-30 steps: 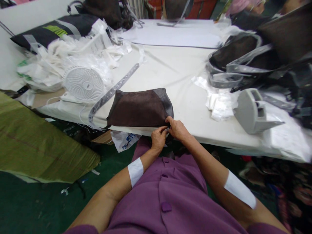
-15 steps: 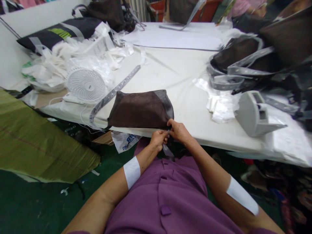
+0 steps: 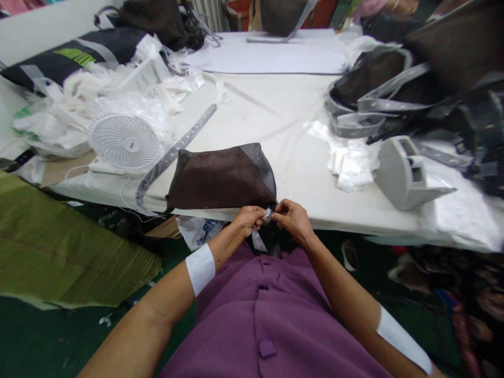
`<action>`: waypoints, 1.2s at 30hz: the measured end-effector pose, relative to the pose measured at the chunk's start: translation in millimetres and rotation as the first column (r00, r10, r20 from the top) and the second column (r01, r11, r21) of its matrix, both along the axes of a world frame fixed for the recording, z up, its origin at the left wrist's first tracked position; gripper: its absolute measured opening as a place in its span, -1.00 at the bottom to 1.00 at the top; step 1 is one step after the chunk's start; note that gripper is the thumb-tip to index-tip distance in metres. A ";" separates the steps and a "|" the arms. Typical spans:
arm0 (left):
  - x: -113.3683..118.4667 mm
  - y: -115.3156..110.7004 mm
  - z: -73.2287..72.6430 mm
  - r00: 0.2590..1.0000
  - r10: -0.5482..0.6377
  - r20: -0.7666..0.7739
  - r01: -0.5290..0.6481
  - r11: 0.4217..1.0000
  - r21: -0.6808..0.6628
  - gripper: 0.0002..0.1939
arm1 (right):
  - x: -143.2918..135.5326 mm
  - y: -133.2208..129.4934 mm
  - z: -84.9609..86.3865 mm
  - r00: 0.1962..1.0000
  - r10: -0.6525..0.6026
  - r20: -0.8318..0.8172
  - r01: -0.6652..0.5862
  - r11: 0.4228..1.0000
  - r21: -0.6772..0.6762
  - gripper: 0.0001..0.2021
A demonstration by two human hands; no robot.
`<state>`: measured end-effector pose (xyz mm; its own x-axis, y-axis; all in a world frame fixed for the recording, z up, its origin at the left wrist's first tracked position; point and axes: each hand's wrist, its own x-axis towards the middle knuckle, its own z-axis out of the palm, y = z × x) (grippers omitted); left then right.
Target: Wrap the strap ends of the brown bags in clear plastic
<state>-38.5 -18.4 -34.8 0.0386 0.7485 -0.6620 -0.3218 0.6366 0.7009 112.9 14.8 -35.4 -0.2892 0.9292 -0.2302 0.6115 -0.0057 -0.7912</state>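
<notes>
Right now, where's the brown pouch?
In the head view, the brown pouch lies left of centre along the near edge of the table, right of the grey strap, with the left hand and right hand by its near right corner.

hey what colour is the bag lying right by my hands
The bag is mostly dark brown, blackish at the ends; it shows best in the head view.

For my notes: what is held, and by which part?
The left hand pinches a translucent strip above its hanging end; whether the right hand grips anything is unclear.
</notes>
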 end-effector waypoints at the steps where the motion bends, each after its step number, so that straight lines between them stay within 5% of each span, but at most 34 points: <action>1: -0.7 0.3 -0.1 0.999 -0.018 0.037 0.018 1.000 0.001 -0.90 | -1.4 -2.1 -4.8 0.999 -0.035 -0.006 0.035 0.999 0.018 -0.89; 7: -1.1 -0.7 -4.9 0.980 0.030 0.198 -0.014 0.996 -0.084 -0.91 | -12.3 -13.3 -27.1 0.970 -0.238 -0.042 0.239 0.971 0.018 -0.82; 15: 13.3 -2.5 -1.6 0.931 0.101 0.350 -0.073 0.993 -0.094 -0.86 | -21.1 -12.2 -27.1 0.968 -0.243 0.067 0.227 0.956 0.184 -0.90; 19: 6.8 -4.0 -6.0 0.951 0.047 0.305 -0.031 0.998 -0.057 -0.83 | 4.2 -10.5 -15.3 0.982 -0.185 -0.050 0.188 0.979 0.077 -0.87; 23: 5.1 -7.5 -11.6 0.982 0.030 0.184 -0.035 0.999 0.024 -0.79 | 25.9 -24.3 -2.4 0.907 -0.358 -0.224 0.356 0.933 -0.051 -0.71; 29: 18.1 -16.2 -14.2 0.987 0.141 -0.078 -0.135 0.987 0.082 -0.72 | 4.8 -47.3 -6.1 0.900 -0.291 -0.325 0.200 0.937 -0.285 -0.60; 36: 25.0 -22.0 -15.3 0.967 0.216 -0.137 -0.204 0.974 0.096 -0.59 | -14.4 -53.3 7.6 0.757 -0.529 -0.385 0.241 0.772 -0.588 -0.55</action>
